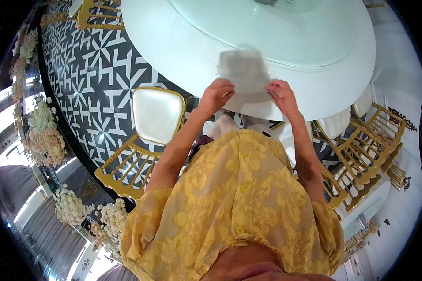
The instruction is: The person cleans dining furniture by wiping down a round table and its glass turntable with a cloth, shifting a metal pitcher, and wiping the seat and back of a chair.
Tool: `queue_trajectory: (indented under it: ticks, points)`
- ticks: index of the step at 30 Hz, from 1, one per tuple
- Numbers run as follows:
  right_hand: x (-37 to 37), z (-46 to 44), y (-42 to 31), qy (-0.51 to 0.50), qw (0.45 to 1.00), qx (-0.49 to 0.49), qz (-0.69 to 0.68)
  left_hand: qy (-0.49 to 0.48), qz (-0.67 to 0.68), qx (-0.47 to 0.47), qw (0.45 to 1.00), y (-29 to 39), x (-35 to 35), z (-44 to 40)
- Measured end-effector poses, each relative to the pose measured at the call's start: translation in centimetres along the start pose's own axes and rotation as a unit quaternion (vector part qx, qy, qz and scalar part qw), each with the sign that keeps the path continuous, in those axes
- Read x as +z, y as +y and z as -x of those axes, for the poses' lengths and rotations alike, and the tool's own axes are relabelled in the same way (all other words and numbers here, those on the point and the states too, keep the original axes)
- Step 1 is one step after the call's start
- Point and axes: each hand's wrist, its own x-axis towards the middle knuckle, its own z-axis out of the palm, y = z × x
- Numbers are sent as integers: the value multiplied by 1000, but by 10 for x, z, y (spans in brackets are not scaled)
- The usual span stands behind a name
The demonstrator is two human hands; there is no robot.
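A light grey cloth (243, 70), smeared by motion, is spread out over the near edge of the round white table (187, 70). My left hand (217, 97) pinches its near left corner between thumb and fingers. At the opposite near corner, my right hand (283, 98) grips the cloth in a similar pinch. The cloth's far edge is blurred, so I cannot tell whether it touches the tabletop.
A round glass turntable (309, 35) covers the table's middle. To the left stands a gold chair with a white seat (158, 114); several gold chairs (361, 145) crowd the right. Flower arrangements (44, 136) line the left side beyond the black-and-white patterned floor (94, 79).
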Motion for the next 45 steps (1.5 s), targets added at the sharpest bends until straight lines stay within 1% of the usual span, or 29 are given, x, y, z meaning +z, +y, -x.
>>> queue_trajectory:
  ticks: [1,3,4,5,7,8,10,11,12,13,15,16,17,18,19,22,24,25,27,28,29,31,32,36,37,39,40,42,45]
  points:
    - [3,6,5,-5,1000,1,0,1,2,-5,1000,-4,5,9]
    - [7,16,10,-72,995,-22,67,-52,-40,-8,998,-6,9,25]
    - [10,18,10,-46,997,-14,53,-53,-11,-25,998,-5,9,31]
    - [12,18,11,-50,997,-14,51,-52,-11,-30,998,-6,9,35]
    - [13,16,13,-5,989,20,146,-36,8,-25,999,-4,1,38]
    - [17,12,14,-8,989,20,146,-36,10,-28,999,-3,-3,39]
    - [32,-8,-4,87,980,-46,175,21,-73,-184,980,-5,-8,41]
    - [39,-18,-18,47,976,-54,207,21,-74,-187,979,-10,-7,41]
    - [48,-30,-34,9,969,-62,238,108,-82,-191,972,-21,-5,38]
    - [61,-38,-42,8,970,-62,236,194,-90,-193,958,-30,-5,33]
    - [85,-53,-51,-70,965,-54,245,202,-109,-205,952,-39,-10,26]
    - [96,-58,-48,-70,966,-53,244,216,-128,-196,948,-39,-14,18]
    - [106,-63,-45,-71,967,-27,242,231,-148,-187,943,-38,-17,12]
    - [110,-66,-44,-72,968,0,238,218,-129,-198,947,-41,-18,11]
    - [112,-67,-43,-74,969,1,235,216,-131,-200,947,-44,-19,9]
    - [119,-64,-43,-60,961,12,269,170,-170,-166,957,-46,-19,6]
    - [119,-67,-41,-73,958,23,278,73,-220,-120,965,-43,-14,5]
    - [119,-67,-43,-73,958,25,276,70,-221,-120,965,-39,-10,6]
    - [117,-69,-45,-86,953,40,288,-15,-289,-120,950,-35,-2,5]
    - [117,-69,-45,-82,952,43,290,-65,-294,-166,939,-35,-2,6]
    - [117,-69,-44,-85,951,37,294,-64,-294,-160,940,-34,0,6]
    - [116,-70,-42,-82,950,32,301,-72,-316,-213,922,-38,4,9]
    - [116,-68,-42,-68,953,23,295,-83,-326,-217,916,-40,4,11]
    - [119,-62,-36,-35,960,16,279,-101,-298,-196,929,-45,-4,14]
    - [114,-56,-32,-27,958,24,285,-123,-331,-203,913,-45,-6,14]
    - [97,-32,-19,-54,946,100,302,-157,-376,-213,888,-46,-5,13]
    - [87,-19,-4,-50,943,112,309,-156,-383,-212,886,-46,-3,14]
    - [59,14,29,62,924,141,349,-151,-388,-209,885,-47,-1,16]
    - [13,56,69,114,896,222,366,-144,-379,-199,892,-52,0,19]
